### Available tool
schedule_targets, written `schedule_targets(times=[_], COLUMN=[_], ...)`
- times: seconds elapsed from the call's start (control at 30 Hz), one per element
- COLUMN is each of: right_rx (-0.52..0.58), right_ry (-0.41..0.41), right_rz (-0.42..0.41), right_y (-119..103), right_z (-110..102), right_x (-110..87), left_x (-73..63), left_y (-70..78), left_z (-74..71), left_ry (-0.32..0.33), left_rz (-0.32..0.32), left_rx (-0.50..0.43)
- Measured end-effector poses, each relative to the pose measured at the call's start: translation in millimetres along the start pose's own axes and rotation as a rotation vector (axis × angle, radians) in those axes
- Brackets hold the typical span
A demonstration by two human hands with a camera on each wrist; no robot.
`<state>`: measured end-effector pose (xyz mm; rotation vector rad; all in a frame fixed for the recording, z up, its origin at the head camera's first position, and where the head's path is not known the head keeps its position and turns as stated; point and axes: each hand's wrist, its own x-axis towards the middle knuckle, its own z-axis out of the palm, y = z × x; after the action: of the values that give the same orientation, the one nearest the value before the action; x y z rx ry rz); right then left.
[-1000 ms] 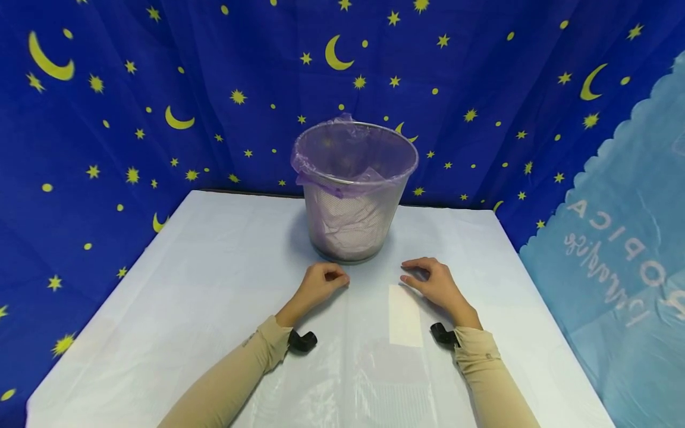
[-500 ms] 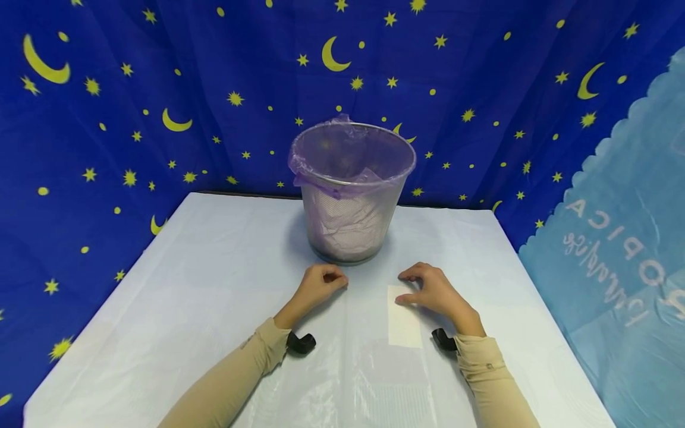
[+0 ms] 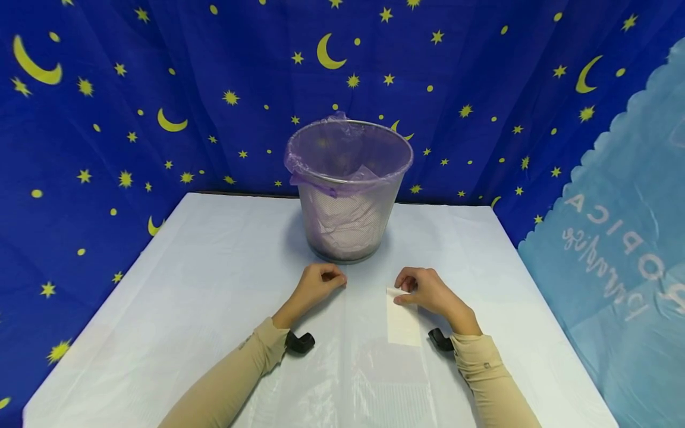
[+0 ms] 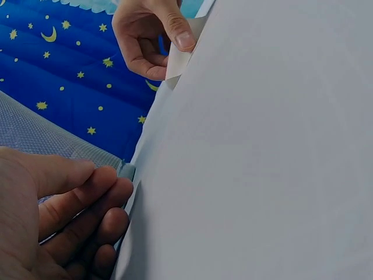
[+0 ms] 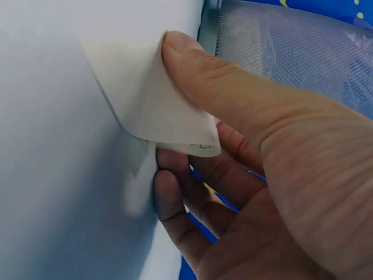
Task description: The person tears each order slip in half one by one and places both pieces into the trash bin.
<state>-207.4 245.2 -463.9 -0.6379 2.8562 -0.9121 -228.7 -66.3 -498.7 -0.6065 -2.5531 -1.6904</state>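
A small cream paper slip [image 3: 402, 326] lies lengthwise on the white-covered table. My right hand [image 3: 432, 292] pinches its far end, thumb on top and fingers beneath. In the right wrist view the end of the paper [image 5: 134, 111] bends up off the table, and a bit of dark print shows on its underside. My left hand [image 3: 317, 285] rests at the table left of the slip, holding nothing. Its fingers [image 4: 116, 192] are loosely curled, thumb tip close to the index finger. Just beyond both hands stands a mesh wastebasket [image 3: 348, 229] with a purple liner bag [image 3: 316, 178].
The white table cover [image 3: 225, 249] stretches out on both sides of the hands. A blue curtain [image 3: 241, 71] with moons and stars hangs behind, and a light blue cloth [image 3: 615, 267] hangs at the right. Black wrist mounts [image 3: 301, 343] stick out at both cuffs.
My right hand has come back toward me from the far edge of the paper slip, and its fingers have closed on that end. The left hand has stayed in place.
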Motion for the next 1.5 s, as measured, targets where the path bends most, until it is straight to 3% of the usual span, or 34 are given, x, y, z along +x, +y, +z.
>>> schedule_targets(times=[0.23, 0.53, 0.87, 1.27, 1.5], right_rx=[0.141, 0.402, 0.663, 0.690, 0.700], right_ry=[-0.005, 0.154, 0.261, 0.227, 0.304], right_rz=[-0.010, 0.175, 0.258, 0.183, 0.201], right_y=[5, 8, -1, -32, -36], right_z=[7, 18, 29, 59, 59], right_x=[6.4, 11.3, 13.3, 12.0, 11.9], left_x=[0.1, 0.0, 0.4, 0.0, -2.8], left_y=[0.2, 0.8, 2.8, 0.8, 7.1], left_z=[-2.2, -1.6, -0.9, -0.1, 5.1], left_ry=[0.004, -0.016, -0.011, -0.025, -0.164], left_rz=[0.004, -0.002, 0.001, -0.001, 0.100], left_rx=[0.008, -0.007, -0.006, 0.014, -0.045])
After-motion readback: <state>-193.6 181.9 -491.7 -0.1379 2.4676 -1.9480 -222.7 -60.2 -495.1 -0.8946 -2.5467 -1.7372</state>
